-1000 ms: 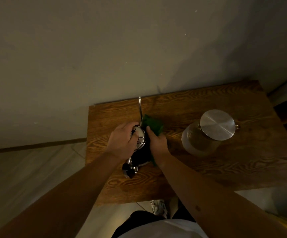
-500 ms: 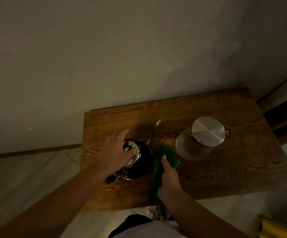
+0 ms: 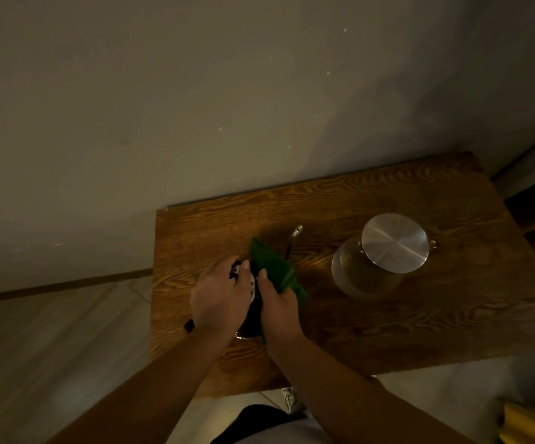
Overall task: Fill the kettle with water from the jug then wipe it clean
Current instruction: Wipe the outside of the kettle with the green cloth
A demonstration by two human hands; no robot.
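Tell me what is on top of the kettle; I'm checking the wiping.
The left hand rests on the kettle lid, and the right hand presses a green cloth against it. The hands and cloth hide most of the lid.

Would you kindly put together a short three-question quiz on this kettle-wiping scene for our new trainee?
1. True or false: the jug has its metal lid on.
2. Which hand holds the green cloth against the kettle? A) left hand B) right hand
3. Fill in: the kettle's thin spout points toward the ____ behind the wooden table.

Key: 1 true; 2 B; 3 wall.
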